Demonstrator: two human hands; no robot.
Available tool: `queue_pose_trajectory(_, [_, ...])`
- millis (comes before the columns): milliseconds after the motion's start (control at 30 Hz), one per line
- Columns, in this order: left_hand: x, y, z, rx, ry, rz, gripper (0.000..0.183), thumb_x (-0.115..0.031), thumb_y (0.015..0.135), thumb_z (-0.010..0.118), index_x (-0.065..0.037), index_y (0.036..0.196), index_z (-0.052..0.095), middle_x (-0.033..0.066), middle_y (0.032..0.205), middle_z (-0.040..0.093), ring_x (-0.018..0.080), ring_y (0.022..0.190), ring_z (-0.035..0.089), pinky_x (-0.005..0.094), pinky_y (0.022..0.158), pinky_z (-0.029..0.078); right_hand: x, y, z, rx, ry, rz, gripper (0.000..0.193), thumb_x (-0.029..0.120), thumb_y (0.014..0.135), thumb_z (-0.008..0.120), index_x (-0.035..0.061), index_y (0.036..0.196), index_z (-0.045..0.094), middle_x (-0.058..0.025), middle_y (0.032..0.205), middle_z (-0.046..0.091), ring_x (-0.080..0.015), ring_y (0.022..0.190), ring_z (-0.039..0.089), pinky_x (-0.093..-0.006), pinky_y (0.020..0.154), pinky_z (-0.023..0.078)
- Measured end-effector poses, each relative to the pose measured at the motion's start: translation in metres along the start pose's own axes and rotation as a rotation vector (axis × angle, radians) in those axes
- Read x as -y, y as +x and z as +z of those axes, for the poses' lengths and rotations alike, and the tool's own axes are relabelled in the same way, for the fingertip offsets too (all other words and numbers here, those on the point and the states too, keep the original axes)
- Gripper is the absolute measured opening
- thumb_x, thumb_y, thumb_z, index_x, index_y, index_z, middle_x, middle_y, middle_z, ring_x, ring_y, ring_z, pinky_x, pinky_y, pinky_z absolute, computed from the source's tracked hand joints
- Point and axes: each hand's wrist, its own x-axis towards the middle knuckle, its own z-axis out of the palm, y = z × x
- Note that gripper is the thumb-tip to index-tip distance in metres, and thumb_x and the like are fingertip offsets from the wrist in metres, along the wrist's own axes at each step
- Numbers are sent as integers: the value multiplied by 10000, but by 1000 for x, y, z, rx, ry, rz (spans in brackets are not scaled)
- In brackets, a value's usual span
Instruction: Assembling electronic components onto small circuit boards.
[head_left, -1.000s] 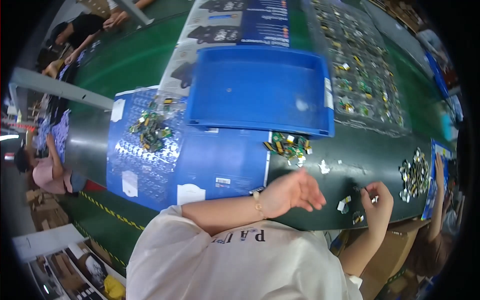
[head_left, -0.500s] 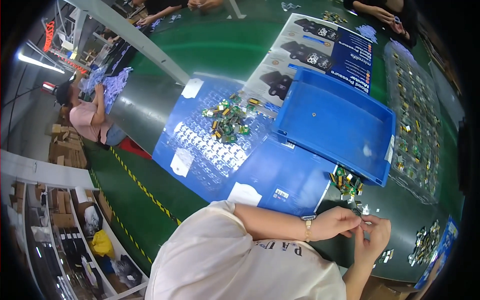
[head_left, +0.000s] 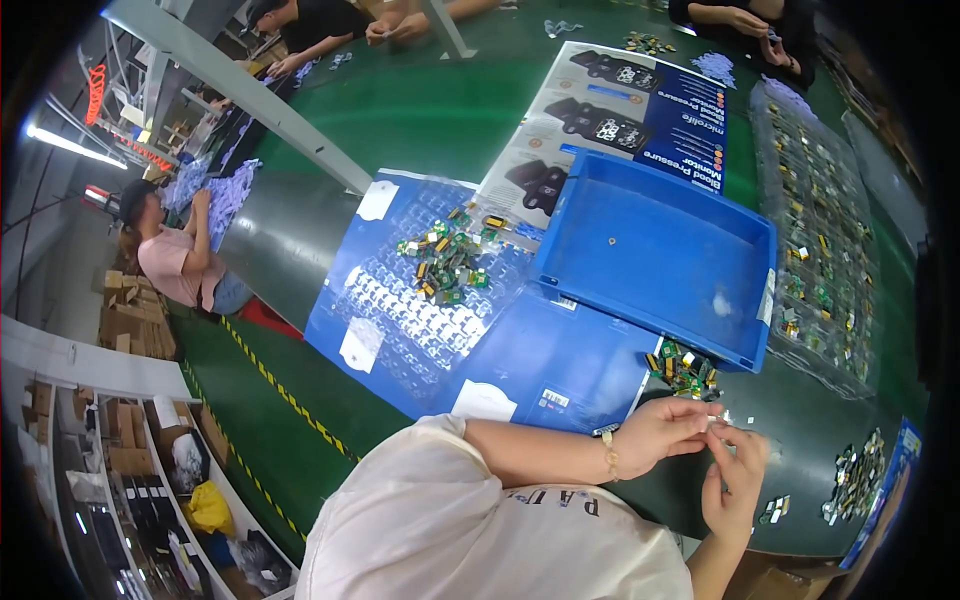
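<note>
My left hand and my right hand meet over the dark tabletop, fingertips pinched together. Between them is a small whitish piece, mostly covered by the fingers; its kind is too small to tell. Just beyond the left hand lies a heap of small green circuit boards with gold and black parts. To the right of my right hand are a few boards with white patches and a larger pile of boards.
A blue plastic bin stands ahead on printed cardboard. Left of it, more circuit boards lie on a clear blister tray. Stacked clear trays with boards stand at right. Several people work at farther tables; a metal post rises at left.
My hands stay pinched together, their fingers shifted slightly; the dark piece at the left fingertips no longer shows, and a whitish one does. The view has moved a little.
</note>
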Motion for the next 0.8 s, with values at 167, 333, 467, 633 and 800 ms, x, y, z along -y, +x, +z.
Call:
queue_pose_trajectory(167, [0,7,3,-54,73,-55,326,-152,941,499,-25,1241,497,73,1181,569,142,1068,551,290,930,449,-12,-7,-5,-13,39,-82,420,12,657,524,28,1066,619,-136,1034,572,-331,944,506,-415,854,386])
queue_pose_trajectory(333, [-2,-2,6,-88,286,27,255,-113,921,528,-40,1165,516,68,1130,584,166,988,595,294,858,493,-30,57,13,-141,-112,43,532,43,753,524,-6,1280,469,-160,1304,489,-344,1222,427,-425,1024,306])
queue_pose_trajectory(467, [-4,-1,7,-121,310,9,240,-106,932,507,-53,1166,515,66,1169,570,181,987,604,292,842,504,-29,51,13,-121,-259,202,438,80,790,545,5,1220,515,-148,1289,495,-377,1239,403,-452,1010,325])
queue_pose_trajectory(633, [4,0,7,-79,342,49,254,-105,939,495,-25,1180,485,101,1149,601,178,1022,597,273,839,482,-30,29,-3,-177,-85,95,330,119,851,477,24,1148,587,-167,1266,520,-339,1231,424,-435,1016,314])
queue_pose_trajectory(800, [4,-2,5,2,493,-59,306,-87,948,466,2,1240,467,113,1116,613,163,1007,597,263,836,481,-34,-2,-4,-197,149,221,260,93,847,483,27,1055,625,-118,1039,638,-300,971,573,-388,880,418])
